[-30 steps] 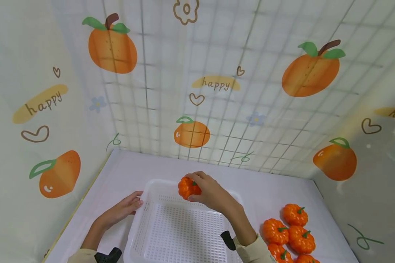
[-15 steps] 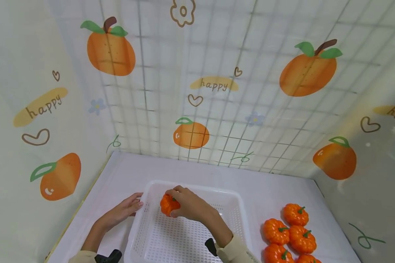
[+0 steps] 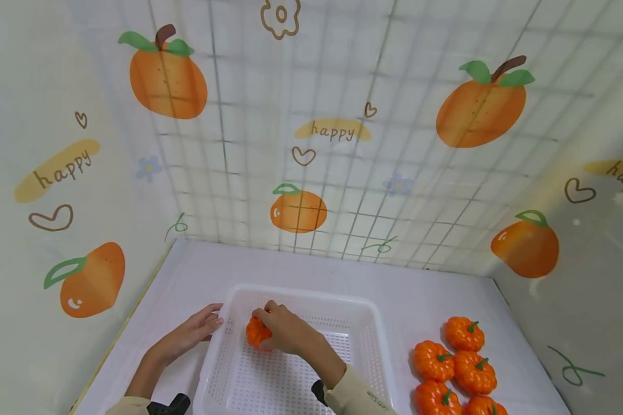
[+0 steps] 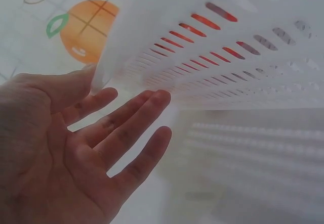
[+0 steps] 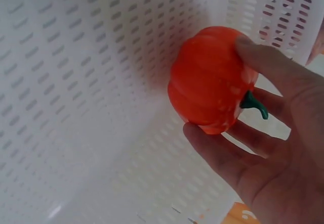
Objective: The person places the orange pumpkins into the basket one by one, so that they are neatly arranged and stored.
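Observation:
My right hand (image 3: 288, 331) grips a small orange toy pumpkin (image 3: 257, 333) inside the white perforated plastic basket (image 3: 311, 295), near its left wall. In the right wrist view the thumb and fingers span the pumpkin (image 5: 210, 80), and its green stem (image 5: 254, 104) points toward the palm. My left hand (image 3: 194, 329) is at the basket's left rim from outside. The left wrist view shows this hand (image 4: 101, 133) with fingers extended beside the basket wall (image 4: 243, 11) and the thumb at the rim; orange shows through the wall's slots. Whether the pumpkin touches the basket floor, I cannot tell.
Several more toy pumpkins (image 3: 475, 372) lie grouped on the white table (image 3: 394, 288), right of the basket. A curtain (image 3: 337, 69) printed with oranges hangs over a wire grid behind the table and along both sides.
My right hand has carried the pumpkin left and down from the basket's far rim into its left part. The left hand has stayed at the rim.

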`<state>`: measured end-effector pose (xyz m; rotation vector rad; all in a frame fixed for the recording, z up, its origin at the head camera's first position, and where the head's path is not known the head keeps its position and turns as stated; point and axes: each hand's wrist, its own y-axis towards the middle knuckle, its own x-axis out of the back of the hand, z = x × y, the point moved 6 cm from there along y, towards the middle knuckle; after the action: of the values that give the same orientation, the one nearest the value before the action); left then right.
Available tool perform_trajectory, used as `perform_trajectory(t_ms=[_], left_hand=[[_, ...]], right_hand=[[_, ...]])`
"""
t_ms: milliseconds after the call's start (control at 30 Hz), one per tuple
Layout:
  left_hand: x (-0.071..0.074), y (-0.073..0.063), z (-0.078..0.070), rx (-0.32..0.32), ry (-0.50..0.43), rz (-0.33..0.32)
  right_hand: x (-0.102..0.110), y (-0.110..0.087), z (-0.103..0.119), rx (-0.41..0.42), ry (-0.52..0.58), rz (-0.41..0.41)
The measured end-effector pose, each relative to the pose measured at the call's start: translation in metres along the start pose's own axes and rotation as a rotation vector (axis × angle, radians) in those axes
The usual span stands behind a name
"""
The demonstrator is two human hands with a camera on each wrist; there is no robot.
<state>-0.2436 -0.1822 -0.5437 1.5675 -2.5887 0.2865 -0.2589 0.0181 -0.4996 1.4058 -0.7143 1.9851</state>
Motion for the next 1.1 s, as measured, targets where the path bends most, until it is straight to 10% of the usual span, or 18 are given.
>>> perform_trajectory(t_ms=[367, 1100], left_hand=[[-0.002, 0.000, 0.003, 0.033, -0.003, 0.003], [-0.003, -0.005, 0.001, 0.077, -0.017, -0.017]], right_hand=[[-0.007, -0.002, 0.004, 0.010, -0.025, -0.042], [0.060, -0.050, -0.015, 0.031, 0.001, -0.232]])
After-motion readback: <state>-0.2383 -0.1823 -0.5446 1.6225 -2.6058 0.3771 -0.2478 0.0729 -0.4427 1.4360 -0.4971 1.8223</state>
